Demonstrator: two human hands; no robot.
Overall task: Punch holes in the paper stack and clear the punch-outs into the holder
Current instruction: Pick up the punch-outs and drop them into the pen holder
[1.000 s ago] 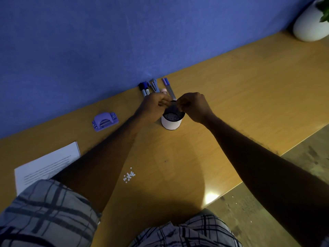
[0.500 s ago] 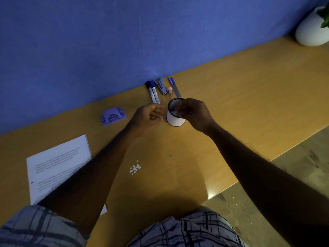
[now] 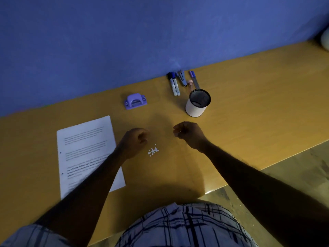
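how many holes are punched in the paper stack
2, both on the left margin of the white printed paper stack: upper hole near mid-height, lower hole below. Left forearm hides the bottom corner.

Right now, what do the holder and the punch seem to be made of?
The holder looks like black wire mesh, a fine grid showing inside, with a matte white sleeve outside. The punch is probably moulded lilac plastic: smooth, rounded, with a soft sheen.

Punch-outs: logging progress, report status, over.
Left hand, right hand curled, contents unseen. Small white paper punch-outs loose on wooden desk between them. White cylindrical holder standing beyond, nothing blocking.
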